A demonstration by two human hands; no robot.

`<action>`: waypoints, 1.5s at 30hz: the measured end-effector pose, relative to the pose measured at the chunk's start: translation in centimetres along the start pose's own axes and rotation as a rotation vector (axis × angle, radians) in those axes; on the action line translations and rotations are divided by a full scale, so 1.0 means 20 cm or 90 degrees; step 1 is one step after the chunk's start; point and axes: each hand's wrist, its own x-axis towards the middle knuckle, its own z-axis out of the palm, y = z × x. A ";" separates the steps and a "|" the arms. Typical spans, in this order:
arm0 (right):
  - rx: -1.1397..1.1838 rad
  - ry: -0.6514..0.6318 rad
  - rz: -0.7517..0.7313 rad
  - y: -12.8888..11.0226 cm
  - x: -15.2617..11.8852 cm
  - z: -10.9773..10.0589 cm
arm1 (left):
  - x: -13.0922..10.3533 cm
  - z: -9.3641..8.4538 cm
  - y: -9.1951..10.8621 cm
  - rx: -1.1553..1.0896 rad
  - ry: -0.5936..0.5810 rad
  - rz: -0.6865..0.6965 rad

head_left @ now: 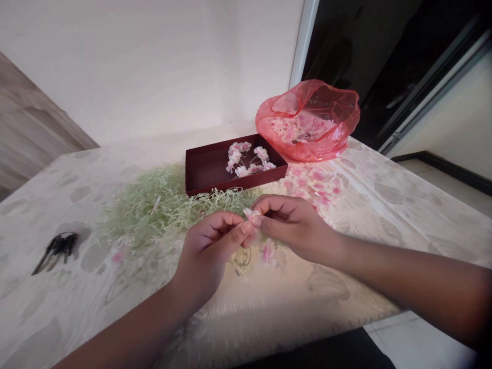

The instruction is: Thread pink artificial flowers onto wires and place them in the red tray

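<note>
A small pink and white flower (pixel 251 213) is pinched between my two hands, above the table. My left hand (pixel 215 246) has thumb and forefinger pressed together at the flower's lower left side. From the right, my right hand (pixel 294 223) grips the same flower between thumb and fingertips. Just beyond them lies a heap of pale green stringy stems (pixel 154 200). Behind it stands a dark red box (pixel 207 184), with several linked flowers (pixel 242 171) inside at its right end. Under my hands, a loose flower (pixel 268 252) rests beside a thin looped strand (pixel 242 259).
A translucent red bag (pixel 326 151) holding many petals stands at the back right. Loose pink petals (pixel 315 184) are spread in front of it. Keys (pixel 57 247) lie at the left on the patterned tablecloth (pixel 307 312). A white wall (pixel 154 66) rises behind the table.
</note>
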 end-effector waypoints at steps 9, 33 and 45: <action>-0.052 -0.038 -0.007 -0.01 -0.02 0.00 | 0.01 0.00 0.00 -0.009 -0.011 -0.002; 0.049 0.292 -0.062 -0.03 0.14 -0.15 | 0.03 -0.04 -0.05 -0.085 0.182 0.136; -0.322 0.340 -0.125 -0.02 0.25 -0.34 | -0.01 -0.01 -0.02 0.106 0.157 0.167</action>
